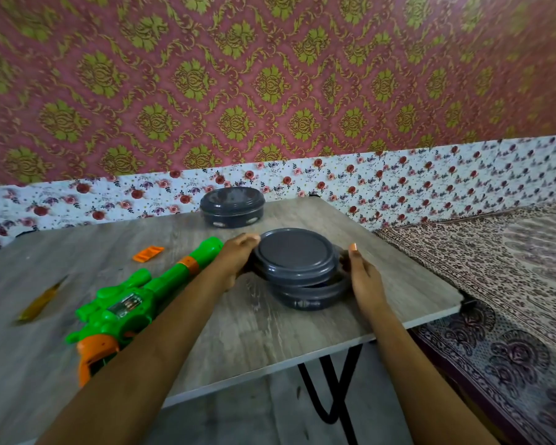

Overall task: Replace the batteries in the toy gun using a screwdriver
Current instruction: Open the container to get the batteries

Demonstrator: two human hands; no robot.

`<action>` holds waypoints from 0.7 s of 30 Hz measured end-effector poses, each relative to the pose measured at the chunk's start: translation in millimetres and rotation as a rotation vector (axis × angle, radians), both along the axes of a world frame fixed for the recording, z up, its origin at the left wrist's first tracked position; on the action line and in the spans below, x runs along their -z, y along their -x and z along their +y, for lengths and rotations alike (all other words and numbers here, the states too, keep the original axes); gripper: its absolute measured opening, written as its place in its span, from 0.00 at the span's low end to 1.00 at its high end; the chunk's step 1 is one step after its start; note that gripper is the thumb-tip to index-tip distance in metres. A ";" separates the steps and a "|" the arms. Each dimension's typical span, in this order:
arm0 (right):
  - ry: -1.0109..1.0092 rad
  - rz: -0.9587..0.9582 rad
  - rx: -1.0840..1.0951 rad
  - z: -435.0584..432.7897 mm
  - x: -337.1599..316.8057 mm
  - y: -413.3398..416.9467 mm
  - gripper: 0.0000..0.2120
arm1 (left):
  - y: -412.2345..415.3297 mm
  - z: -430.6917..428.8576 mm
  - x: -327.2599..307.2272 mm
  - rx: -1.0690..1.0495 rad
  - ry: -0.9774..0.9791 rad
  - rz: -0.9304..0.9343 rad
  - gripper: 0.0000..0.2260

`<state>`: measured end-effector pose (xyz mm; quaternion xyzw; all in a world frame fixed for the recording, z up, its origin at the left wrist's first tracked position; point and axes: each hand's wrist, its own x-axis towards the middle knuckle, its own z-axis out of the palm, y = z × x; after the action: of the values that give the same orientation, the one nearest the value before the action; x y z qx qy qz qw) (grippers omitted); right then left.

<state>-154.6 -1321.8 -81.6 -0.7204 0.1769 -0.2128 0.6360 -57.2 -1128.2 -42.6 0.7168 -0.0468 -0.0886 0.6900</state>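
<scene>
Screwdriver [40, 300], orange cover [148, 253] & green toy gun [135, 303] lie on the worktop [270, 342], all L of the fingers, gun muzzle just beside the left hand [235, 258]. Rear tub [231, 207], closed, sits beyond those fingers, apart from them. L fingers grip the grey lid [296, 256], tilted & half off the front tub [312, 295]; right hand [363, 277] fingers curl on that tub's R side, thumb up.

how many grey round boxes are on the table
2. One closed box stands at the table's far edge. The other box sits nearer, between the left hand and right hand, its lid shifted partly off. None seems hidden.
</scene>
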 end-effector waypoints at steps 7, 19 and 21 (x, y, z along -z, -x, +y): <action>-0.031 -0.009 -0.043 -0.8 -4.4 3.4 0.29 | 11.3 -15.3 -2.1 0.034 -0.583 -0.445 0.12; -0.176 0.123 -0.041 -9.1 -19.1 -11.4 0.17 | 4.2 -28.1 7.3 0.022 -0.168 0.112 0.14; -0.186 0.112 -0.023 -6.6 -18.5 -12.8 0.16 | 0.5 -26.2 10.6 0.024 -0.139 0.137 0.13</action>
<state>-141.8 -1328.4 -63.1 -0.6711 0.2227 -0.1476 0.6916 -57.8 -1154.4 -53.1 0.7546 -0.0019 -0.1486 0.6391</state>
